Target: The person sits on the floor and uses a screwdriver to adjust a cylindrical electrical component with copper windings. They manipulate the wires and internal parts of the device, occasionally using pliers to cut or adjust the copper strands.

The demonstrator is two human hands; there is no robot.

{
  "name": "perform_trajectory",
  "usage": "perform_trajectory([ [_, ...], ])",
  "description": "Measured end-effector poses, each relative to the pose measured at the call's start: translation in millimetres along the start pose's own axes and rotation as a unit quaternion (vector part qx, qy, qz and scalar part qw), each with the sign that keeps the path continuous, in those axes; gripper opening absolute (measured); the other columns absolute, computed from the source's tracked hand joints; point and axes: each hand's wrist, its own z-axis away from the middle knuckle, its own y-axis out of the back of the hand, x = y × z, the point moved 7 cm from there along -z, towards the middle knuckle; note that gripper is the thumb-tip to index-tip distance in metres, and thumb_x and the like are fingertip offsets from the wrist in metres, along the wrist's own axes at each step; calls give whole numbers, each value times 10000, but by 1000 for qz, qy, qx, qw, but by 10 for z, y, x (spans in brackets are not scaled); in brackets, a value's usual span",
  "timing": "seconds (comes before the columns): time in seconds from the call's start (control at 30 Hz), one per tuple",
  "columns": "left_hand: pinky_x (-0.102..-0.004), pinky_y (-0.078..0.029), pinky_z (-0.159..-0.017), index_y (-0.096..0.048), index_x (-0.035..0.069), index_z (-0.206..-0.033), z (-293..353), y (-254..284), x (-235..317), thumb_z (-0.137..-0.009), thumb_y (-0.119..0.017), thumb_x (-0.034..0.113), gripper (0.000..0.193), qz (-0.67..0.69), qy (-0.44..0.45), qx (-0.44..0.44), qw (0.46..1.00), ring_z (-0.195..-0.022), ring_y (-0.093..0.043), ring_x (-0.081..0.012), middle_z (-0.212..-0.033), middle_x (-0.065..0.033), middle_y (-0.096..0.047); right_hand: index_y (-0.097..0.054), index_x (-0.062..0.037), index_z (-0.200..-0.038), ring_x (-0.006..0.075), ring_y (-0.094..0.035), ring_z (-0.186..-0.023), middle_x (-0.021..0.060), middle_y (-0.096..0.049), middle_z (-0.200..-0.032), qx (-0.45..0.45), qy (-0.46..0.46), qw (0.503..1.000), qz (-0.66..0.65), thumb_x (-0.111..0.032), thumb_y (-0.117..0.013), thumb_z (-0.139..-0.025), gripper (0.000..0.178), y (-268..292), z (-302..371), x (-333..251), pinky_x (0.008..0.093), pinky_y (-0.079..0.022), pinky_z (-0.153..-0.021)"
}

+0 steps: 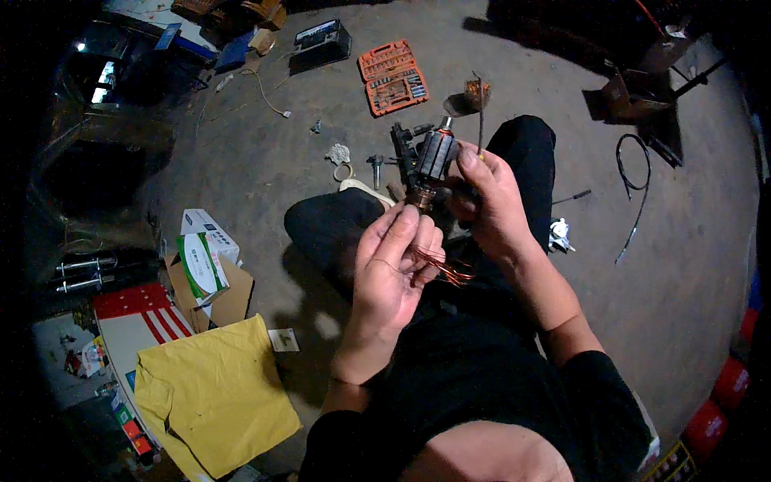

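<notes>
Above my lap I hold a motor armature (pixel 436 154), with a slotted dark core, a metal shaft end on top and a copper-coloured commutator at its lower end. My left hand (pixel 397 249) is closed, thumb and fingers pinching the commutator end. A bundle of loose copper wires (pixel 451 271) sticks out of the same hand to the right. My right hand (pixel 491 193) is closed at the core's right side, its thumb up. A thin dark rod (pixel 481 120) rises from that hand; the rod's lower end is hidden by the fingers.
On the floor ahead lie an orange socket set case (pixel 395 79), a black battery-like box (pixel 320 44), a small container with copper bits (pixel 475 95) and dark metal parts (pixel 404 149). At left are cardboard boxes (pixel 210 277) and a yellow cloth (pixel 221 394). A black cable (pixel 634 186) lies right.
</notes>
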Motion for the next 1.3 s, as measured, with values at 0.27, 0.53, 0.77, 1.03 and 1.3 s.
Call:
perform_trajectory([
  [0.27, -203, -212, -406, -478, 47, -876, -10, -11, -36, -960, -369, 217, 218, 14, 35, 35, 999, -461, -252, -57, -549, 38, -275, -569, -54, -935, 11, -301, -439, -71, -417, -543, -39, -78, 994, -67, -377, -513, -897, 330, -126, -129, 128, 172, -210, -401],
  [0.53, -201, -197, -339, -433, 70, -846, -38, -9, -80, -975, -320, 284, 275, 97, 61, 31, 993, -433, -240, -63, -480, 33, -266, -577, -16, -971, 21, -235, -434, -93, -285, -493, -110, -136, 964, -201, -374, -450, -932, 382, -222, -151, 298, 181, -190, -394],
  [0.77, -216, -192, -360, -451, 83, -864, -41, 51, -32, -972, -345, 300, 265, 20, 14, 48, 999, -416, -227, -69, -477, 28, -271, -567, -20, -979, 21, -270, -444, -81, -330, -511, -122, -124, 976, -130, -371, -452, -929, 373, -236, -216, 326, 183, -207, -398],
  [1.03, -204, -188, -339, -457, 77, -880, -51, 92, -26, -968, -364, 303, 260, 26, 9, 56, 998, -416, -229, -59, -492, 34, -268, -525, -45, -1043, 42, -399, -554, -6, -540, -788, -26, -79, 996, 15, -350, -473, -921, 333, -106, -216, 255, 191, -301, -480],
  [1.3, -216, -202, -343, -470, 64, -909, 27, 87, 63, -971, -336, 339, 312, 34, -1, 8, 999, -408, -224, -70, -484, 24, -269, -510, 7, -1015, 96, -463, -655, 37, -555, -847, -7, 115, 978, 174, -275, -370, -965, 319, 97, 124, -18, 220, -386, -588],
])
